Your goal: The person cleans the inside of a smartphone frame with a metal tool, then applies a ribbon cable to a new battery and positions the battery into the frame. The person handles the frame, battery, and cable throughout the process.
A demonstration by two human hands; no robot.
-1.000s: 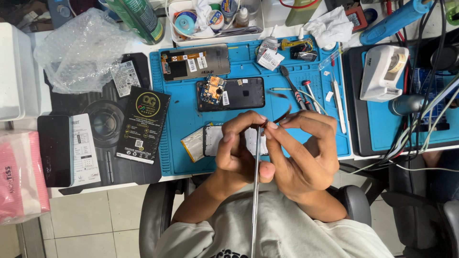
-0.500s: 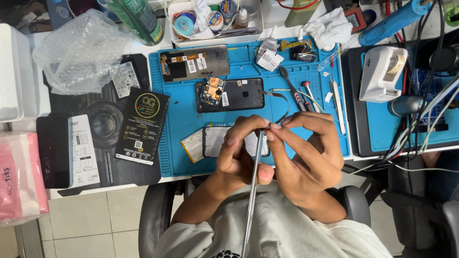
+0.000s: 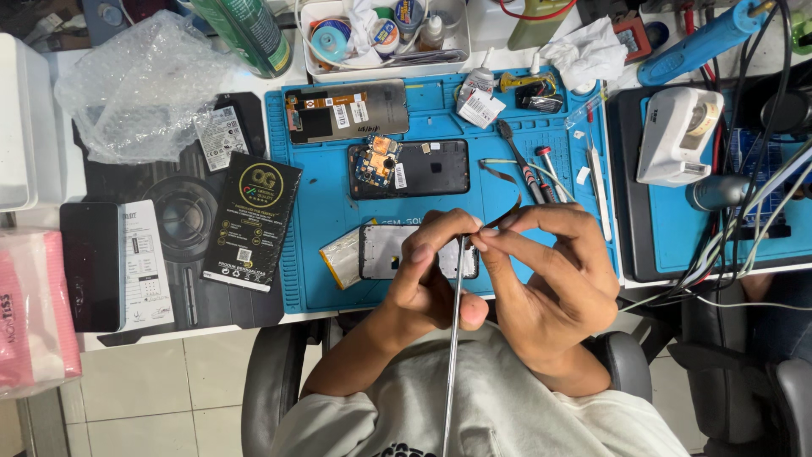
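My left hand [image 3: 427, 275] and my right hand [image 3: 554, 283] meet fingertip to fingertip above the front edge of a blue work mat [image 3: 317, 211]. Both pinch the top end of a long thin pale strip [image 3: 452, 364], which hangs straight down over my shirt. A short dark ribbon [image 3: 507, 211] sticks up from my right fingertips. Under my hands lies a phone frame [image 3: 381, 252], partly hidden, with a silvery foil piece [image 3: 342, 258] at its left. Farther back on the mat lie an opened black phone with an exposed board [image 3: 414, 167] and a grey panel [image 3: 347, 110].
Screwdrivers and tweezers [image 3: 541, 169] lie on the mat's right side. A black card pack [image 3: 252, 220], a dark phone [image 3: 91, 264] and bubble wrap [image 3: 139, 85] are at left. A white tool stand [image 3: 677, 135] and cables are at right, a parts tray [image 3: 381, 34] at the back.
My hands stay pinched on the strip and have barely shifted. The strip's lower end has swung slightly to the left.
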